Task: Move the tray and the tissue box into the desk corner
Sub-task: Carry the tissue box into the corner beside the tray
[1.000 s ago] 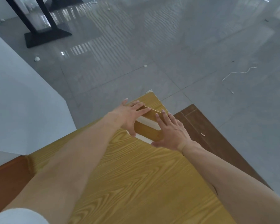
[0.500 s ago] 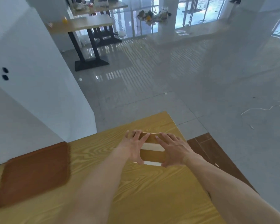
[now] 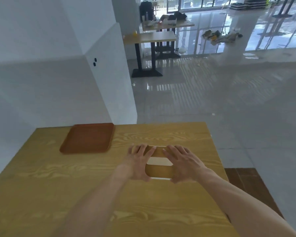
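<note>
A wood-coloured tissue box (image 3: pixel 158 170) with a white slot on top rests on the yellow wooden desk (image 3: pixel 92 194), a short way in from its far right corner. My left hand (image 3: pixel 138 162) clasps the box's left end and my right hand (image 3: pixel 183 163) clasps its right end, fingers spread over the top. A brown tray (image 3: pixel 88 138) lies flat at the desk's far edge, left of the box and apart from it, next to the white wall.
A white wall (image 3: pixel 50 82) and pillar border the desk at the far left. Beyond the desk's far and right edges is grey tiled floor (image 3: pixel 229 108). A brown wooden bench (image 3: pixel 249 189) sits low on the right. Other tables (image 3: pixel 150 38) stand far behind.
My view has swung up and to the left, bringing the tray and the wall into sight. Both hands stay on the box, now further in from the desk's far corner.
</note>
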### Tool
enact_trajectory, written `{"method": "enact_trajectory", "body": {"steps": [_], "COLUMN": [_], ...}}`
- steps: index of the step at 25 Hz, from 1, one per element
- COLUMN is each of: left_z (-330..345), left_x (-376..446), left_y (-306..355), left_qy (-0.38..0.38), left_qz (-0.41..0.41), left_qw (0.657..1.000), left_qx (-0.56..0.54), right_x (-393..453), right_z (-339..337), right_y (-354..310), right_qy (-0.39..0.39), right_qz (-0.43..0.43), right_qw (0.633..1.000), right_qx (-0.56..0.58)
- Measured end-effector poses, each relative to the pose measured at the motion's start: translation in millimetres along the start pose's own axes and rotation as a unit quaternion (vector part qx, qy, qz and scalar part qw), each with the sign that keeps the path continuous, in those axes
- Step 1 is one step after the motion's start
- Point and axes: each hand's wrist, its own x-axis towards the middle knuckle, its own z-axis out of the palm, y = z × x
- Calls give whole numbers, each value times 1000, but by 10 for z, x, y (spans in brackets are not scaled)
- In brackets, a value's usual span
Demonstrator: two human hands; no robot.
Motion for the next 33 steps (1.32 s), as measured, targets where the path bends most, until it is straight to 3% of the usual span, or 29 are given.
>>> {"method": "enact_trajectory", "body": {"steps": [14, 23, 33], "left_z": [320, 576, 982], "left_x": [-2264, -3483, -4584], "left_y": [-1037, -1888, -2871], "left_qy": [-8, -7, 1], "left_qz": [-245, -288, -282], "left_qw": [969, 955, 955], "left_qx": [-44, -65, -88], "right_x": [842, 1300, 1622], "right_z": [-283, -331, -267], "right_y": [-2025, -3512, -5005], "right_qy": [17, 15, 9], "right_qz": [-250, -297, -303], "right_qw": [968, 954, 952], "right_qx": [-30, -42, -41]}}
